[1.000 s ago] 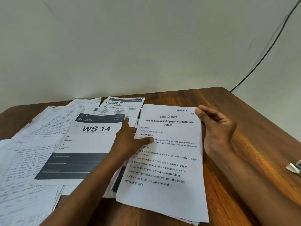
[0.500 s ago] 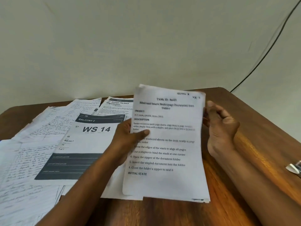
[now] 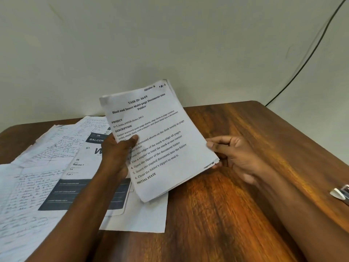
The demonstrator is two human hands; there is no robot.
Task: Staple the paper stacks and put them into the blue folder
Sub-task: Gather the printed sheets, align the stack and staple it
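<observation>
Paper stack (image 3: 160,140), unstapled, is held tilted above the wooden worktop (image 3: 236,195). Left hand (image 3: 117,154) pinches its left edge; right hand (image 3: 234,156) grips the lower right corner. Judged light, limp, prone to fanning; hold opposite edges. Loose sheets (image 3: 37,176) lie left of the stack.

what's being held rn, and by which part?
The printed paper stack, lifted off the table: left hand grips its left edge, right hand pinches its lower right corner.
</observation>
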